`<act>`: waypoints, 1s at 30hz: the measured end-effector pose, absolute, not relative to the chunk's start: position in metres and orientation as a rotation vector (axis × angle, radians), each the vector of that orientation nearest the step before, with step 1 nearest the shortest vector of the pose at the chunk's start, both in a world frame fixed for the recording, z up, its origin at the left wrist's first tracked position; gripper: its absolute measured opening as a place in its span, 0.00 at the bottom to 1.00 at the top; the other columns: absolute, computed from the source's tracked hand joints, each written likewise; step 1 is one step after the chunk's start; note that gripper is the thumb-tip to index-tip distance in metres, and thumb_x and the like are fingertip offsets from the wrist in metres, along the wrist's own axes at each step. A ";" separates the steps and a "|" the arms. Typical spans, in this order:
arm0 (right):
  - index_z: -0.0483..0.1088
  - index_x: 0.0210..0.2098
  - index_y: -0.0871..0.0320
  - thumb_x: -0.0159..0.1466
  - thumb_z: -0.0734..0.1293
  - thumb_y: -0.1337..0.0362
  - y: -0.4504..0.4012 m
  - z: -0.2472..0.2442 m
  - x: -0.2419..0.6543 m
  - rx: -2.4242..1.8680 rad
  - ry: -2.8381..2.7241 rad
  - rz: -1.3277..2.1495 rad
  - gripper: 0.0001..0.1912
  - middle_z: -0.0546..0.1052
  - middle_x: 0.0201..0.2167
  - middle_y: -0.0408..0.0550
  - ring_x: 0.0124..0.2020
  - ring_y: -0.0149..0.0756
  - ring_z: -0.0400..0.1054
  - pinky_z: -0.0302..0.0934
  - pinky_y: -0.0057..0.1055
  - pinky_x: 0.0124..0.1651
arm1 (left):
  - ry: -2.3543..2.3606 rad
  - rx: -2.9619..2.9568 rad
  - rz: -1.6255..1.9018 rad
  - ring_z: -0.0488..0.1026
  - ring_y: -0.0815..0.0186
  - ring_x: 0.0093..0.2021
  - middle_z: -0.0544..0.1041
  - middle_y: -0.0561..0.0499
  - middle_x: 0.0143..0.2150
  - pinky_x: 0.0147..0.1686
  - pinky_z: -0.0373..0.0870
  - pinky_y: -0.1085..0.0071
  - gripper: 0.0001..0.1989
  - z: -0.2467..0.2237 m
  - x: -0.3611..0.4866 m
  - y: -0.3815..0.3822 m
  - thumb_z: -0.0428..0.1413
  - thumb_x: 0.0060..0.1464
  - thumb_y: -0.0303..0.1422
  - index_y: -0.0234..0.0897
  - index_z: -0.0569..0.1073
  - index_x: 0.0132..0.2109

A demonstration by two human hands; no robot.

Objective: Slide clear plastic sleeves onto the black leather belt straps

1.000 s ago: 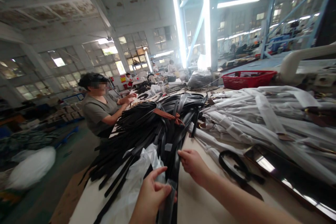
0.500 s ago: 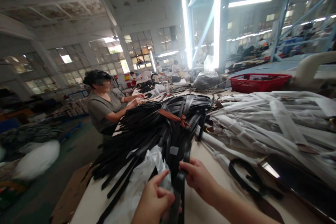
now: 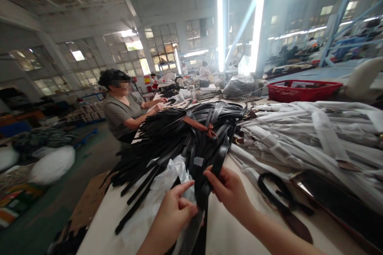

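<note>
A black strap [image 3: 220,160] runs up from between my hands toward a large bundle of black straps [image 3: 167,127]. My right hand [image 3: 227,185] pinches this strap between thumb and fingers. Lower and to the left, my left hand [image 3: 179,207] is curled around the strap's lower part, its index finger pointing out toward the right hand. A brown tie [image 3: 199,125] is knotted around the bundle. Thin white plastic wrapping [image 3: 158,199] lies on the table beside my left hand.
White-wrapped straps [image 3: 278,139] are heaped at the right. A coiled black strap [image 3: 275,191] and a dark glossy phone-like object [image 3: 338,203] lie nearer. Behind stands a red basket [image 3: 302,90]. A person [image 3: 119,107] works at the table's left edge.
My right hand has risen slightly with the strap, which now bends up more visibly above it. My left hand has shifted a little left. The view has turned slightly left.
</note>
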State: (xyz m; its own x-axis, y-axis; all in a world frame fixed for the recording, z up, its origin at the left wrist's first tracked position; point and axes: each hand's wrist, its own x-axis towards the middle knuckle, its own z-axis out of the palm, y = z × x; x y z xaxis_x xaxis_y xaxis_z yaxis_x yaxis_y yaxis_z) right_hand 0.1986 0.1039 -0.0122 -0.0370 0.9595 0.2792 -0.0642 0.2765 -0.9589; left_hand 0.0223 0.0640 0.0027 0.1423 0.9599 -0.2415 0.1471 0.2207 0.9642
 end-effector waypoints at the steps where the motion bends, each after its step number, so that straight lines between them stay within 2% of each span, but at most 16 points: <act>1: 0.69 0.31 0.58 0.62 0.65 0.50 0.101 -0.012 0.198 -0.935 -1.339 1.024 0.16 0.65 0.17 0.41 0.16 0.30 0.58 0.51 0.26 0.18 | 1.299 1.212 0.837 0.77 0.61 0.25 0.75 0.55 0.21 0.23 0.65 0.72 0.36 0.006 0.021 0.061 0.59 0.43 0.29 0.30 0.60 0.61; 5: 0.70 0.29 0.57 0.63 0.64 0.52 0.094 -0.017 0.193 -0.983 -1.425 0.864 0.15 0.69 0.20 0.45 0.21 0.34 0.62 0.55 0.28 0.23 | 1.355 1.212 0.680 0.76 0.61 0.24 0.74 0.56 0.23 0.22 0.65 0.72 0.35 0.022 0.014 0.039 0.57 0.46 0.33 0.30 0.59 0.61; 8: 0.70 0.30 0.58 0.63 0.63 0.52 0.084 -0.020 0.183 -1.006 -1.448 0.858 0.15 0.70 0.22 0.47 0.21 0.35 0.63 0.56 0.28 0.23 | 1.436 1.255 0.573 0.71 0.64 0.22 0.73 0.54 0.24 0.21 0.61 0.73 0.29 0.029 0.009 0.019 0.54 0.52 0.43 0.28 0.64 0.56; 11: 0.69 0.31 0.58 0.60 0.66 0.50 0.071 -0.017 0.177 -0.976 -1.373 1.108 0.17 0.69 0.18 0.44 0.16 0.32 0.61 0.53 0.27 0.18 | 1.539 1.487 0.559 0.73 0.61 0.32 0.76 0.48 0.31 0.29 0.63 0.72 0.23 0.035 0.005 0.007 0.52 0.54 0.48 0.31 0.70 0.46; 14: 0.64 0.29 0.57 0.54 0.70 0.47 0.063 -0.006 0.180 -0.739 -1.155 1.689 0.20 0.65 0.13 0.38 0.09 0.26 0.55 0.47 0.22 0.12 | 1.827 1.822 0.384 0.75 0.55 0.38 0.78 0.45 0.36 0.35 0.64 0.68 0.17 0.047 0.002 0.005 0.58 0.51 0.41 0.35 0.70 0.45; 16: 0.63 0.29 0.57 0.51 0.72 0.49 0.062 0.001 0.185 -0.529 -1.025 1.953 0.21 0.67 0.13 0.37 0.08 0.24 0.55 0.47 0.20 0.11 | 2.075 2.062 0.177 0.76 0.51 0.38 0.79 0.43 0.36 0.35 0.65 0.65 0.16 0.056 0.000 0.007 0.56 0.53 0.36 0.36 0.70 0.48; 18: 0.62 0.28 0.57 0.51 0.73 0.51 0.062 0.005 0.189 -0.452 -1.049 1.988 0.20 0.70 0.14 0.39 0.10 0.26 0.60 0.50 0.19 0.12 | 2.179 2.259 0.052 0.76 0.49 0.40 0.79 0.40 0.38 0.37 0.65 0.63 0.15 0.062 -0.001 0.009 0.52 0.56 0.32 0.36 0.69 0.50; 21: 0.60 0.24 0.58 0.54 0.72 0.51 0.058 0.003 0.186 -0.549 -1.200 1.855 0.21 0.72 0.14 0.42 0.10 0.28 0.64 0.53 0.19 0.11 | 2.133 2.375 0.065 0.76 0.52 0.40 0.79 0.41 0.38 0.37 0.67 0.64 0.14 0.062 0.005 0.009 0.48 0.58 0.30 0.36 0.69 0.51; 26: 0.59 0.23 0.58 0.53 0.71 0.48 0.042 -0.010 0.173 -0.626 -1.275 1.841 0.22 0.71 0.13 0.40 0.09 0.28 0.62 0.52 0.19 0.10 | 1.947 2.494 0.028 0.76 0.54 0.36 0.78 0.42 0.35 0.34 0.68 0.66 0.14 0.048 0.033 0.005 0.44 0.59 0.25 0.34 0.71 0.47; 28: 0.62 0.25 0.59 0.52 0.72 0.49 0.041 -0.012 0.174 -0.580 -1.314 1.910 0.21 0.72 0.14 0.42 0.10 0.28 0.63 0.53 0.20 0.11 | 1.908 2.495 0.038 0.76 0.56 0.35 0.78 0.43 0.34 0.33 0.67 0.67 0.12 0.042 0.035 0.002 0.44 0.60 0.25 0.35 0.70 0.46; 30: 0.65 0.27 0.59 0.53 0.71 0.48 0.047 -0.011 0.179 -0.512 -1.259 1.964 0.20 0.71 0.13 0.41 0.09 0.26 0.60 0.51 0.19 0.11 | 1.971 2.454 0.055 0.76 0.57 0.35 0.78 0.43 0.33 0.33 0.68 0.68 0.12 0.038 0.026 -0.002 0.44 0.60 0.26 0.35 0.70 0.46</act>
State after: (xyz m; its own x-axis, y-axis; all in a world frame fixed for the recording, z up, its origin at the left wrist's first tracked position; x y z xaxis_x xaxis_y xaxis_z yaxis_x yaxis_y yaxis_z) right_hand 0.1792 0.0474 -0.0114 -0.6498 0.7581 0.0555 -0.3670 -0.2490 -0.8963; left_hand 0.0260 -0.0018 0.0376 0.2152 0.9761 0.0309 0.9763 -0.2158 0.0170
